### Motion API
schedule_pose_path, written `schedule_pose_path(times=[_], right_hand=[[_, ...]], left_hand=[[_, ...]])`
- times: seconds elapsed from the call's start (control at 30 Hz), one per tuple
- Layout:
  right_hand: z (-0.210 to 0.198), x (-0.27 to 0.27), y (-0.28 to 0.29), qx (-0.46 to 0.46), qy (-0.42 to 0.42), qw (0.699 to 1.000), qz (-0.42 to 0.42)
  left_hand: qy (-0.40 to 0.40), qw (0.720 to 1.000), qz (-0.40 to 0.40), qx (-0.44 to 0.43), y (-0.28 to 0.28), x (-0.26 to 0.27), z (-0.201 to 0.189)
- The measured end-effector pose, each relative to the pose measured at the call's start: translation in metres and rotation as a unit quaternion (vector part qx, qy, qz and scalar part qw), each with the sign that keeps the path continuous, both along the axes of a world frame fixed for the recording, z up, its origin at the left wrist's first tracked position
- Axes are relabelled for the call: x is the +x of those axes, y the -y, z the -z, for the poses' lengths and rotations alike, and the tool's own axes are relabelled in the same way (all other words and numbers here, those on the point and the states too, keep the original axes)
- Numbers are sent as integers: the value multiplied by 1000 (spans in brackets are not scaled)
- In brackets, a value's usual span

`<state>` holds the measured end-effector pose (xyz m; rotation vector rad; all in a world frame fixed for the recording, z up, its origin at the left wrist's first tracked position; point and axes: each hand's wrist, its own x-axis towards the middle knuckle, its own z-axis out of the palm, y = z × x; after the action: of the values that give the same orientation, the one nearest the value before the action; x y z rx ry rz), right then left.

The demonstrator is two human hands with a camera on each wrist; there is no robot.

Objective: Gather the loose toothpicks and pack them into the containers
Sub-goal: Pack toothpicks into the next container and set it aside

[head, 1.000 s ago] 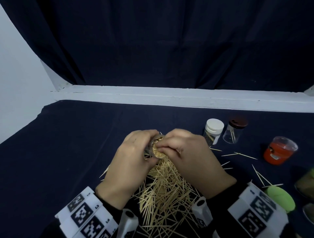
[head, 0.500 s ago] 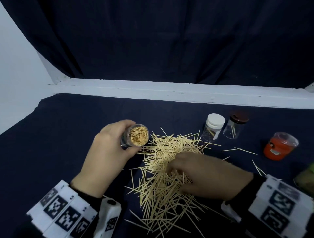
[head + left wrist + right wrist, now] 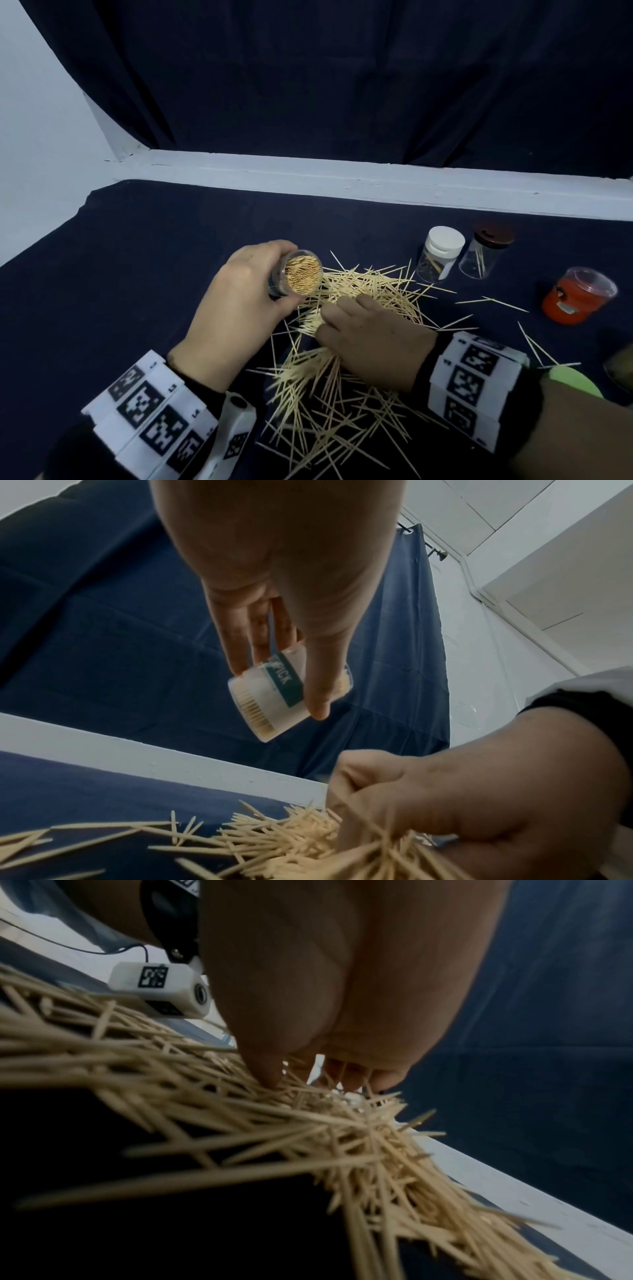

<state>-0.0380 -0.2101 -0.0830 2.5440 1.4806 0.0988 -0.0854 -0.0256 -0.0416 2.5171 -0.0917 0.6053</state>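
My left hand grips a clear toothpick container, tilted so its open mouth, packed with toothpicks, faces me; the left wrist view shows the same container with a green label, held above the table. A big heap of loose toothpicks lies on the dark cloth. My right hand is down in the heap, its thumb and fingertips curled and pinching a bunch of toothpicks.
A white-lidded jar and a brown-lidded clear jar stand behind the heap on the right. A red container sits farther right, a green lid near the right edge. Stray toothpicks lie between them.
My right hand left the container's mouth and dropped into the heap, closing on a bunch. My left hand drew the container left and tilted its mouth toward me.
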Motion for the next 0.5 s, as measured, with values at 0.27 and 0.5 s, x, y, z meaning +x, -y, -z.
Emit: schedule_pose_path(times=[0.27,0.5], right_hand=[[-5,6,8,24,56,997,40],[-23,15,16,63,-35,992,103]], left_hand=[[-20,1000,-8,3,-1,2,0],[-41,999,-19,6,-1,5,0]])
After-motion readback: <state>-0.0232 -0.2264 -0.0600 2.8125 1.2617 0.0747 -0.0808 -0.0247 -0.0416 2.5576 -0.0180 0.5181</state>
